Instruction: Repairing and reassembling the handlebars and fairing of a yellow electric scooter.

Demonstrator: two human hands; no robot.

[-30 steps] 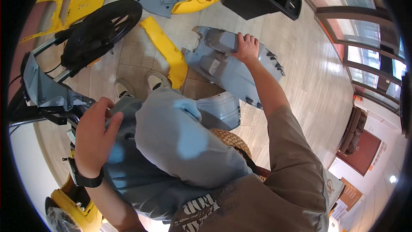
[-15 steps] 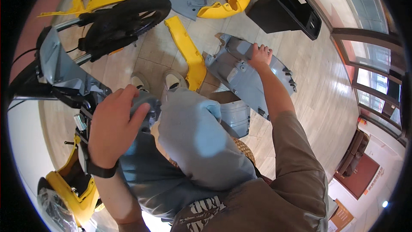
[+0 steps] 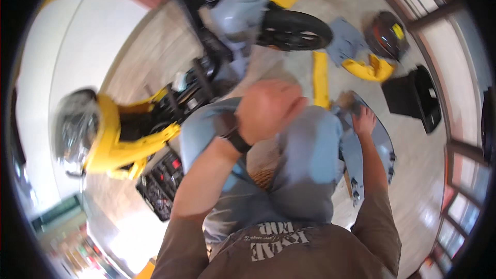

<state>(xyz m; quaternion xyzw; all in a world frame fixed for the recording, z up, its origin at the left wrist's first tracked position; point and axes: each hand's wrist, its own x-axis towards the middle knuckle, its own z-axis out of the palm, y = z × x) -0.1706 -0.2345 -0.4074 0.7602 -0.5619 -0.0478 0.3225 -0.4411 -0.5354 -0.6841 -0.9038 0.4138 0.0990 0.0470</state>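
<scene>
My right hand (image 3: 365, 122) grips a grey plastic panel (image 3: 380, 147) by its edge, beyond and right of my right knee. The panel has dark clips along its far side, and my knee and forearm cover part of it. Over my knees is my left hand (image 3: 268, 107), a dark watch on its wrist. Motion smears its fingers, so their pose is unclear; nothing distinct shows in it. A narrow yellow trim piece (image 3: 320, 80) lies on the floor just past my knees, left of the panel.
To the left stands a partly stripped motorbike with a front wheel (image 3: 297, 31) and yellow bodywork (image 3: 106, 139). An open toolbox (image 3: 160, 186) sits beside it. Far right are a helmet (image 3: 386, 33), a curved yellow part (image 3: 369, 68), a flat grey piece (image 3: 343, 41) and a black bin (image 3: 413, 98).
My view has swung left, bringing the motorbike's rear and the toolbox into sight. My left hand has moved in over my knees. My right hand is still on the grey panel.
</scene>
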